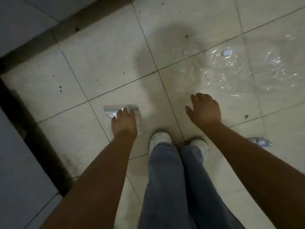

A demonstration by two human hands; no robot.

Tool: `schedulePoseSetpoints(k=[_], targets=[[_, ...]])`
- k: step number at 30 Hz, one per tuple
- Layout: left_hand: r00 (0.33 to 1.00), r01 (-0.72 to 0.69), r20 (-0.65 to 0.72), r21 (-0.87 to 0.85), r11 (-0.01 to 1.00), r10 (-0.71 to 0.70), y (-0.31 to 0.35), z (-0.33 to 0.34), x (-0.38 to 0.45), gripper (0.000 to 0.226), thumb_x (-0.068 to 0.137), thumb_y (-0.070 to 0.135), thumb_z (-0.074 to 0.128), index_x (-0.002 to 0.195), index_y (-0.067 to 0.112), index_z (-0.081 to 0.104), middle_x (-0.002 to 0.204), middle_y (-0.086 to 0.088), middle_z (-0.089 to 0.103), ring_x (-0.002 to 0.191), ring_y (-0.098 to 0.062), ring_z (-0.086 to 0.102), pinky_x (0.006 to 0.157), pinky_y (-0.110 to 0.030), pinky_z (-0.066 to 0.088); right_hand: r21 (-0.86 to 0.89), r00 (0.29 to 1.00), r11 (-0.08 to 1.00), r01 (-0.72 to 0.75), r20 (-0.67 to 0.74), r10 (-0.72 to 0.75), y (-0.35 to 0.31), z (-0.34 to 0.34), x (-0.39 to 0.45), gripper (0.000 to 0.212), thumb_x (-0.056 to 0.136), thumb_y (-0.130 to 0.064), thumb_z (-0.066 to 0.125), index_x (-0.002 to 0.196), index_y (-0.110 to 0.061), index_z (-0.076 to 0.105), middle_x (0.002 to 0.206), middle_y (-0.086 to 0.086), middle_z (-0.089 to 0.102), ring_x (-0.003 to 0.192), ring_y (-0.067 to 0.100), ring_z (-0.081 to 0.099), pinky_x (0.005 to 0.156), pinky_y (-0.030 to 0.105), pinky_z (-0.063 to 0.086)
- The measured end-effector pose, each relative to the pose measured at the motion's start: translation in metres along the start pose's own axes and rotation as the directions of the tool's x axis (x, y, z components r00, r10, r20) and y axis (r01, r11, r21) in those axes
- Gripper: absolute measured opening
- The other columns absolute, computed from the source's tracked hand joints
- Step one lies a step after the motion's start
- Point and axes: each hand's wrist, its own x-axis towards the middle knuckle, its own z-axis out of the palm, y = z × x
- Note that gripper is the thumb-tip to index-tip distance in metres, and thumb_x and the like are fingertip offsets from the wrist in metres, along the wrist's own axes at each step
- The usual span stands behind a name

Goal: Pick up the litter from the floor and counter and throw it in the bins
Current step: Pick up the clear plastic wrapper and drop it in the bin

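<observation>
Jeans-clad legs [173,187] seen below both hands. Left hand [124,124] lowered onto small clear zip bag [113,111], fingers curled over it; grasp not confirmable. Right hand [204,109] spread, empty. Large clear plastic sheet [239,70] noted beyond right fingertips.

Dim room — pale floor tiles [105,66], dark baseboard [41,47] along them.

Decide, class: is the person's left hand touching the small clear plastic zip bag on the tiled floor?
Touching. The head view shows the left hand lying over the small clear plastic zip bag, fingertips pressed onto it with no gap visible.
</observation>
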Motion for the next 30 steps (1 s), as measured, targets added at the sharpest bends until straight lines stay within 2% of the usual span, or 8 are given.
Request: schedulePoseSetpoints(k=[3, 6, 10, 14, 17, 22, 25, 30], targets=[[0.998, 0.019, -0.052, 0.023, 1.0, -0.018, -0.004, 0.022, 0.035, 0.067, 0.086, 0.012, 0.058, 0.141, 0.005, 0.02, 0.15, -0.016, 0.027, 0.139, -0.03, 0.024, 0.111, -0.043, 0.028, 0.005, 0.993, 0.999, -0.051, -0.106, 0.051, -0.003, 0.026, 0.043, 0.046, 0.09, -0.031, 0.048, 0.125, -0.002, 0.039, 0.126, 0.023, 0.049, 0.114, 0.037, 0.044, 0.091, 0.045, 0.039], [0.992, -0.037, -0.115, 0.043, 0.998, 0.042, -0.01, 0.036, 0.052, 0.048, 0.09, 0.005, 0.048, 0.135, 0.001, 0.032, 0.141, -0.021, 0.04, 0.128, -0.035, 0.039, 0.105, -0.046, 0.034, -0.009, 0.982, 0.992, -0.127, -0.14, 0.125, -0.001, 0.041, 0.069, 0.042, 0.089, -0.028, 0.049, 0.118, 0.002, 0.043, 0.118, 0.025, 0.05, 0.109, 0.039, 0.045, 0.089, 0.047, 0.037], [0.963, -0.118, -0.225, 0.148, 0.982, 0.15, -0.017, 0.035, 0.059, 0.036, 0.071, -0.008, 0.066, 0.107, -0.008, 0.06, 0.098, -0.029, 0.067, 0.086, -0.039, 0.066, 0.073, -0.044, 0.055, -0.014, 0.98, 0.995, -0.094, -0.177, 0.09, 0.01, 0.054, 0.077, 0.034, 0.088, -0.015, 0.048, 0.114, 0.008, 0.046, 0.116, 0.032, 0.051, 0.107, 0.043, 0.047, 0.087, 0.049, 0.036], [0.977, -0.165, -0.119, 0.099, 0.981, 0.177, -0.017, 0.035, 0.067, 0.04, 0.089, -0.004, 0.037, 0.127, 0.004, 0.044, 0.121, -0.02, 0.055, 0.108, -0.032, 0.055, 0.086, -0.039, 0.047, -0.008, 0.978, 1.0, -0.01, -0.208, 0.008, 0.015, 0.06, 0.078, 0.023, 0.086, 0.0, 0.042, 0.104, 0.01, 0.051, 0.107, 0.033, 0.055, 0.098, 0.044, 0.051, 0.083, 0.048, 0.036], [0.966, -0.166, -0.184, 0.101, 0.981, 0.182, -0.005, 0.022, 0.068, 0.036, 0.086, -0.005, 0.04, 0.118, 0.006, 0.05, 0.112, -0.017, 0.058, 0.099, -0.032, 0.059, 0.077, -0.037, 0.05, -0.026, 0.982, 1.0, 0.011, -0.19, -0.015, 0.015, 0.062, 0.08, 0.025, 0.082, 0.006, 0.039, 0.104, 0.01, 0.05, 0.106, 0.032, 0.055, 0.094, 0.043, 0.051, 0.083, 0.047, 0.035], [0.975, -0.136, -0.174, 0.011, 0.991, 0.136, 0.02, -0.006, 0.069, 0.024, 0.089, 0.001, 0.044, 0.11, 0.001, 0.056, 0.112, -0.019, 0.058, 0.101, -0.033, 0.057, 0.079, -0.038, 0.05, -0.014, 0.961, 0.994, 0.104, -0.258, -0.104, 0.016, 0.058, 0.077, 0.028, 0.069, 0.01, 0.034, 0.09, 0.016, 0.052, 0.089, 0.035, 0.057, 0.079, 0.045, 0.053, 0.075, 0.047, 0.039], [0.973, -0.153, -0.183, -0.046, 0.987, 0.142, 0.028, -0.034, 0.055, 0.023, 0.086, 0.005, 0.046, 0.106, -0.001, 0.057, 0.11, -0.021, 0.06, 0.102, -0.036, 0.056, 0.076, -0.035, 0.048, 0.033, 0.928, 0.997, 0.075, -0.369, -0.058, 0.016, 0.04, 0.056, 0.013, 0.064, 0.018, 0.048, 0.075, 0.014, 0.053, 0.071, 0.033, 0.057, 0.062, 0.042, 0.055, 0.062, 0.044, 0.044], [0.96, -0.198, -0.232, -0.168, 0.966, 0.157, 0.044, -0.108, -0.008, 0.019, 0.086, 0.003, 0.045, 0.101, 0.0, 0.056, 0.101, -0.024, 0.065, 0.092, -0.038, 0.06, 0.065, -0.03, 0.041, 0.168, 0.912, 0.983, 0.076, -0.41, 0.0, 0.024, -0.017, -0.013, 0.015, 0.063, 0.02, 0.062, 0.069, 0.009, 0.053, 0.056, 0.027, 0.057, 0.044, 0.035, 0.054, 0.045, 0.031, 0.038]])
